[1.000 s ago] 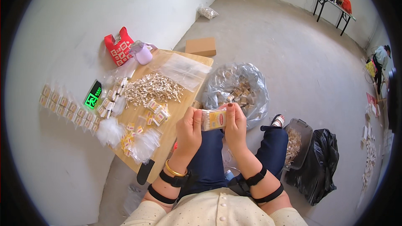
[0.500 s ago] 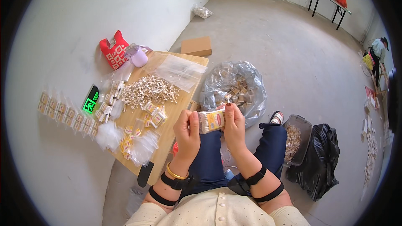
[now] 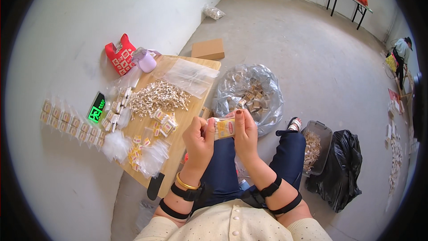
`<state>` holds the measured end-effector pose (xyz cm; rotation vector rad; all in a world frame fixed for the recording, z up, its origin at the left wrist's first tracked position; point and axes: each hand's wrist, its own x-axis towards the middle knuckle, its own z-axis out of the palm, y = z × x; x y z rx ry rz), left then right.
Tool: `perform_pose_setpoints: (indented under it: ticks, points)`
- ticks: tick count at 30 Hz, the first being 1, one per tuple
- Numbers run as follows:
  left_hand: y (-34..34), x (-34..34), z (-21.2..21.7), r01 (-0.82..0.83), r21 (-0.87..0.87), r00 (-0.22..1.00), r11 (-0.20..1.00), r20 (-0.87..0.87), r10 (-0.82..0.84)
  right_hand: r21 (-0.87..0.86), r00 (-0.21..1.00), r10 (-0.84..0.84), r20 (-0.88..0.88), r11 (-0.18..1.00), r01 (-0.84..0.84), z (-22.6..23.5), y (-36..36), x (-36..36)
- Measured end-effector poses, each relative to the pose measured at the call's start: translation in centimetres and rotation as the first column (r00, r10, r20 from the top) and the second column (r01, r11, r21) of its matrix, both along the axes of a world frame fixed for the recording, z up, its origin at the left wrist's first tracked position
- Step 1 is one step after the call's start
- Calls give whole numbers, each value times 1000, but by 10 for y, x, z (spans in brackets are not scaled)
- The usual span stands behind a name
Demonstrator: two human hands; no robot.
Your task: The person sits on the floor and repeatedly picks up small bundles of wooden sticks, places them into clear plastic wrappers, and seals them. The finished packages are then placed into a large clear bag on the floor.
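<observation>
In front of my lap, a small clear packet of cotton swabs [image 3: 224,128] with a yellow and white label is stretched level between my hands. My left hand [image 3: 199,139] pinches its left end, thumb and curled fingers pressed together. On the other end, my right hand [image 3: 245,135] grips with the thumb lying along the top, covering that edge. To the left, a wooden table [image 3: 176,169] carries a heap of loose cotton swabs [image 3: 158,97], several labelled bundles [image 3: 164,124], yellow label cards [image 3: 135,154] and empty clear bags [image 3: 154,157].
Beyond my knees stands a large clear plastic sack [image 3: 269,89] of filled packets. A grey bin [image 3: 324,140] of swabs and a black bag [image 3: 341,169] lie right of my foot. A cardboard box [image 3: 207,49] sits past the table. Another person [image 3: 401,56] works far right.
My right hand has slid a little to the left, its thumb now covering more of the packet's right end. The packet remains held between both hands.
</observation>
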<state>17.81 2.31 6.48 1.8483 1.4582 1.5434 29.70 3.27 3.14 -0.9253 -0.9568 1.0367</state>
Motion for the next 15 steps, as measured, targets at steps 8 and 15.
perform_pose_setpoints:
  ticks: [8,15]
  points:
    - [2,4,-2,223,-93,849,970,508,-146,-82,982,16,-190,996,-32,-3,1,5]
    - [0,-5,-3,211,-186,861,960,500,-93,-70,993,-40,-111,997,32,-4,3,7]
